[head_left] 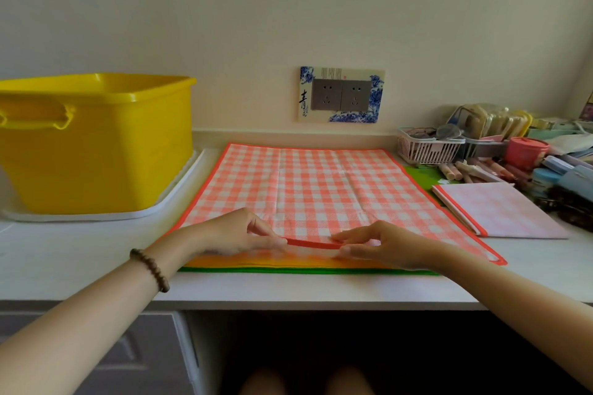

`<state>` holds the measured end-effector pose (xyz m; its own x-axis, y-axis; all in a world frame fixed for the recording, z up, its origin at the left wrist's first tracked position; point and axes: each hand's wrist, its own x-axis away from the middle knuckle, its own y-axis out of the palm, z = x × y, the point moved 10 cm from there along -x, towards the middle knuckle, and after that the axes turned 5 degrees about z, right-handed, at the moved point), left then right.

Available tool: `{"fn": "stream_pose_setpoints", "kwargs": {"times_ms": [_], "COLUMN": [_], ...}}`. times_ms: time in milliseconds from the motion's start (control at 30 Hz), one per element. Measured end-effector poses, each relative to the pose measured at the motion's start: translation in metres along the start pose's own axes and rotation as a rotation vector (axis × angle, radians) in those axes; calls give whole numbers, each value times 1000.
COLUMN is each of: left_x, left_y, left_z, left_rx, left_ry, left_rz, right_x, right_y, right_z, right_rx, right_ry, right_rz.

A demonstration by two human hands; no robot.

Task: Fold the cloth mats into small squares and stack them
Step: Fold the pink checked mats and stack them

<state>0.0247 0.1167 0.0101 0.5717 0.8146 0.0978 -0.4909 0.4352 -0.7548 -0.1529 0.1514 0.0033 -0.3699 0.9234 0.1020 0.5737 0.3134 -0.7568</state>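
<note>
Misalignment risk: the checked cloth mat (321,186) lies flat on the counter (80,253) over a green mat (305,271), with both grips, left hand (244,231) and right hand (385,244), pinched on its near orange hem (313,244) close together, so the unheld corners may lag and skew the fold.

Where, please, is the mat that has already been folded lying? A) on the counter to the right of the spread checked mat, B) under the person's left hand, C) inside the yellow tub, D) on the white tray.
A: the folded mat lies flat on the counter, just right of the spread checked mat and well away from the yellow tub.
</note>
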Motion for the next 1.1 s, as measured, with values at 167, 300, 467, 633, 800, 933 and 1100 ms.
{"fn": "stream_pose_setpoints", "kwargs": {"times_ms": [167, 300, 467, 633, 800, 933, 1100], "left_x": [1, -1, -1, -9, -39, -64, -85], "left_y": [-6, -19, -32, -55, -94, -102, -104], "left_z": [0, 4, 8, 13, 18, 18, 14], "left_rx": [19, 46, 102, 79, -121, -287, -511], "left_ry": [-76, -117, -172, -205, -80, 36, 63], "left_rz": [-45, -105, -239, -220, 59, 181, 325], "right_x": [9, 13, 10, 5, -22, -52, -84], "right_y": [-25, -51, -69, -87, -109, -119, -122], "right_z": [4, 5, -1, -11, 2, 22, 47], "right_rx": [59, 112, 106, 74, 176, 291, 274], "right_ry": [21, 38, 15, 44, 102, 122, 181], "right_rz": [-12, 1, -32, -116, -38, 63, 139]}}
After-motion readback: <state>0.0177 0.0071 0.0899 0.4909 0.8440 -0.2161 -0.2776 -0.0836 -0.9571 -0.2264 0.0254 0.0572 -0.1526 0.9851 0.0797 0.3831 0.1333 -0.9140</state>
